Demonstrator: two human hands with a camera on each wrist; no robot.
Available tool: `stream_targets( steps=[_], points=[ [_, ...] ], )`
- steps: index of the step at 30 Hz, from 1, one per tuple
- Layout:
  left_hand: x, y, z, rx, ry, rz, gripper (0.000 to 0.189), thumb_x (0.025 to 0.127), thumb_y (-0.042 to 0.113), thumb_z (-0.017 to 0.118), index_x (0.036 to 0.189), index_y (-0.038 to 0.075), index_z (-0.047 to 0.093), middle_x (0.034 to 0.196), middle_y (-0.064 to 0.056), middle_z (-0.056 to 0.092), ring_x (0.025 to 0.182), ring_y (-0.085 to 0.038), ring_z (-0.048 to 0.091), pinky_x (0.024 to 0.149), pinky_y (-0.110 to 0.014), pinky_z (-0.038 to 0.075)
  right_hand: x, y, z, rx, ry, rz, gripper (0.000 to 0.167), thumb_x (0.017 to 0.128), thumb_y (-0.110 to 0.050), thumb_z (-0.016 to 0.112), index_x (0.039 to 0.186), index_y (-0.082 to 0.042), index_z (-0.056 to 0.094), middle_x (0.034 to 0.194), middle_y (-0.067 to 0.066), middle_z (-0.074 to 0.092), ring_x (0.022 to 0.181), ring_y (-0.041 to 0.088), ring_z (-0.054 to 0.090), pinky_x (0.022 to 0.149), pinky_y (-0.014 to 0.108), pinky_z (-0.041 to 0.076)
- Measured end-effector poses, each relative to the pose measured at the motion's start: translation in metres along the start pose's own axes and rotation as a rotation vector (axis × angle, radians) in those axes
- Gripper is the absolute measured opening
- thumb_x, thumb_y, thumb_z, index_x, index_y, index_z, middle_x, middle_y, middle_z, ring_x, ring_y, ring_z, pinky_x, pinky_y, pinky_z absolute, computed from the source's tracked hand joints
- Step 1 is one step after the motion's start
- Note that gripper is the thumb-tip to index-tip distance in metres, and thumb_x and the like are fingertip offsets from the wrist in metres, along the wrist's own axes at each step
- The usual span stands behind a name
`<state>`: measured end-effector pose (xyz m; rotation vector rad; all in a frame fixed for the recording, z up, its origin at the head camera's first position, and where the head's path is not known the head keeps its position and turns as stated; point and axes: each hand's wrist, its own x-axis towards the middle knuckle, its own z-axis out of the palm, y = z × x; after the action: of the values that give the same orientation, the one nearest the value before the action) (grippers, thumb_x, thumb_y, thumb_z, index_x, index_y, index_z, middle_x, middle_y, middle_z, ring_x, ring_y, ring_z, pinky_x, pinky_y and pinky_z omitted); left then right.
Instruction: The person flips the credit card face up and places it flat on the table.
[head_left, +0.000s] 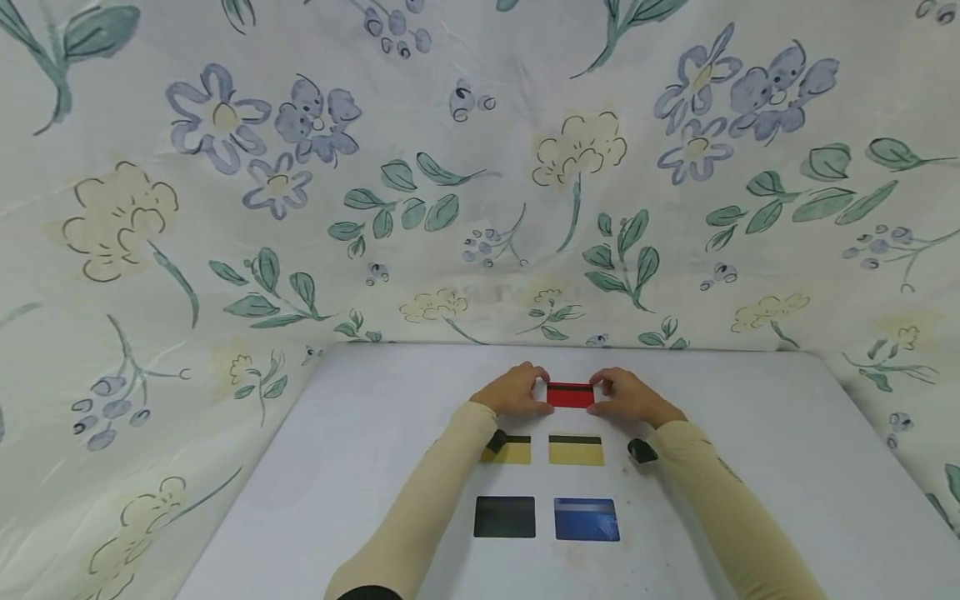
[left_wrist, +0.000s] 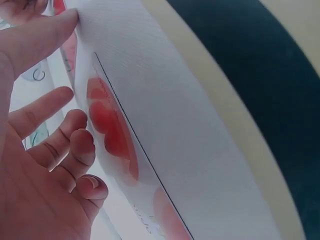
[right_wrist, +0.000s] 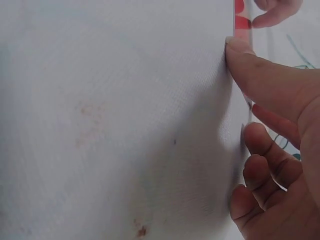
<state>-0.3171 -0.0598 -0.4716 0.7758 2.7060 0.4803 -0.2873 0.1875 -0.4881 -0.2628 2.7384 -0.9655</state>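
Fingers of left hand [head_left: 516,390] and right hand [head_left: 628,397] grip opposite ends of red card [head_left: 570,396], located beyond two yellow cards [head_left: 576,452] on white bench [head_left: 360,433]; dark card [head_left: 505,517] and blue card [head_left: 587,520] form nearest row.

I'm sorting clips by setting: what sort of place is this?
Probably a screened-off indoor work spot, perhaps set up for filming. A white table has flower-patterned sheeting behind it and at both sides, and cards lie on it in rows.
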Motion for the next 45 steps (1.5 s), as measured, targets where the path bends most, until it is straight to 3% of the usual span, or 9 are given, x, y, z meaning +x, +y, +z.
stream_targets(
  steps=[13,23,45],
  points=[
    [0.0025,-0.0002,0.0001,-0.030,-0.028,0.033,0.043,0.093,0.031,0.076,0.130,0.013,0.063,0.107,-0.004,0.058,0.098,-0.016,0.052,0.091,-0.030,0.050,-0.0017,-0.0024,0.0015,0.011,-0.019,0.021,0.046,0.087,-0.019,0.082,0.128,-0.007,0.064,0.108,0.011,0.060,0.103,0.025,0.054,0.091,0.038,0.053],
    [-0.0011,0.0053,-0.0019,-0.023,-0.048,0.010,0.049,0.094,0.031,0.075,0.137,0.013,0.060,0.116,-0.006,0.060,0.104,-0.017,0.054,0.100,-0.034,0.052,-0.0011,-0.0018,0.0008,0.018,-0.032,0.008,0.044,0.087,-0.017,0.082,0.125,-0.006,0.064,0.105,0.010,0.059,0.100,0.023,0.054,0.087,0.035,0.052],
    [-0.0036,0.0062,0.0004,0.026,-0.016,0.046,0.047,0.096,0.028,0.074,0.136,0.009,0.060,0.116,-0.007,0.063,0.102,-0.017,0.056,0.101,-0.031,0.052,-0.0020,-0.0022,0.0018,0.005,-0.025,-0.013,0.046,0.088,-0.019,0.082,0.127,-0.004,0.063,0.102,0.009,0.058,0.098,0.022,0.053,0.082,0.030,0.049]
  ],
)
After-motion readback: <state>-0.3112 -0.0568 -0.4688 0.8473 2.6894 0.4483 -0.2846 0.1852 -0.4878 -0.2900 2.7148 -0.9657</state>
